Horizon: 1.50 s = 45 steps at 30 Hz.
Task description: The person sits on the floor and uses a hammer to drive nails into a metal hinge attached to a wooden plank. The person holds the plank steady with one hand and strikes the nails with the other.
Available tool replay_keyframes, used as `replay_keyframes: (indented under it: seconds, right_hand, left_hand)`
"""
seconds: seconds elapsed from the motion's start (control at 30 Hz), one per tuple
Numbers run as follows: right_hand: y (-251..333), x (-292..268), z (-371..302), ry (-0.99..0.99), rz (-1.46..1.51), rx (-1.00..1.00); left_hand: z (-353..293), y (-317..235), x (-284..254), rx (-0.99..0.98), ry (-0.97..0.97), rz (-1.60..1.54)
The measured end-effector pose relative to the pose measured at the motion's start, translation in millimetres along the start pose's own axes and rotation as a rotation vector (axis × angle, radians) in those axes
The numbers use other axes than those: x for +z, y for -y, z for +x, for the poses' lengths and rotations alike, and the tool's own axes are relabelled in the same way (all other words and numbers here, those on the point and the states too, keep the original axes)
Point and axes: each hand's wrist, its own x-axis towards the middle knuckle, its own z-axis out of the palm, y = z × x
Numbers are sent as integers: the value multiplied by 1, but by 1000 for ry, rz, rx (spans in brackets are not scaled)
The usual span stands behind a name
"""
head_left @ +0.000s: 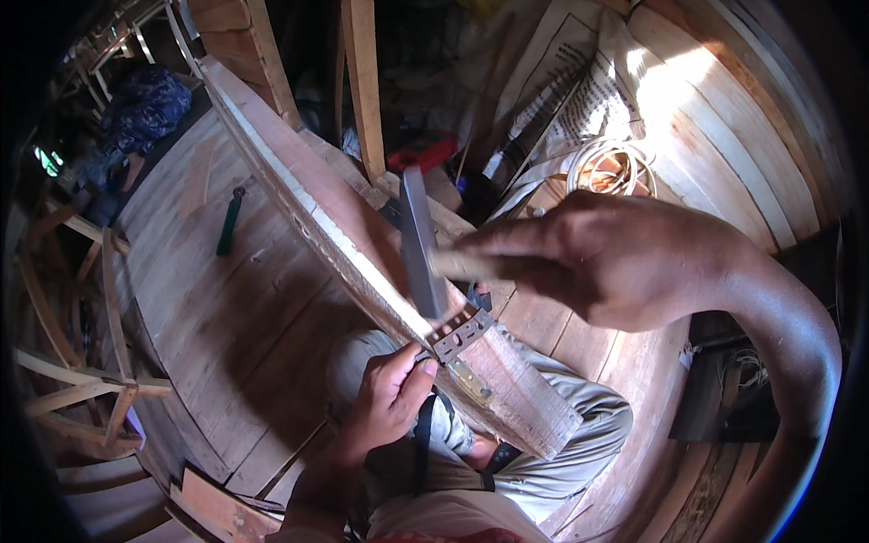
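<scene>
My right hand (606, 262) is wrapped round the wooden handle of a hammer (420, 244). Its grey metal head stands over a long wooden board (317, 217) that slants across my lap. Just below the head, a dark metal plate with cutouts (462, 336) lies across the wood. A worn yellowish metal piece (471, 384) sits on the side facing me, on the thick wooden end (529, 398). My left hand (394, 394) is closed, thumb and forefinger pinched at the plate's left edge; whatever is between them is too small to make out.
On the plank floor (272, 308) to the left lies a green-handled tool (231, 222). Ahead stands a wooden post (362, 100) near a red object (422, 152). A coil of white cable (612, 167) lies ahead right. Wooden framing (109, 389) stands at the left edge.
</scene>
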Motion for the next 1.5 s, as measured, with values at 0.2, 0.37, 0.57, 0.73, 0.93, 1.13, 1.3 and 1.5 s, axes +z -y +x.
replay_keyframes:
  seconds: [0.2, 0.37, 0.57, 0.73, 0.93, 1.13, 1.3, 1.5]
  right_hand:
    - [6, 3, -1, 75, -33, 32]
    - [9, 0, 1, 30, 85, 106]
    - [9, -1, 1, -38, -46, 23]
    - [1, 2, -3, -218, -49, -88]
    - [13, 4, -5, -22, -35, -5]
    - [3, 13, 3, -156, -92, -101]
    - [11, 4, 6, -64, -71, 3]
    - [9, 11, -2, -49, -34, -40]
  left_hand:
    - [2, 4, -2, -63, 52, -61]
    - [2, -1, 0, -32, 23, -31]
    - [-2, -9, 9, -24, -71, 10]
    - [-7, -9, 9, 14, -79, 80]
    - [-6, -8, 7, -19, -56, 66]
    - [-3, -9, 4, -22, -26, 38]
    - [-3, -9, 2, -40, -6, 17]
    - [-5, -5, 3, -17, -4, 20]
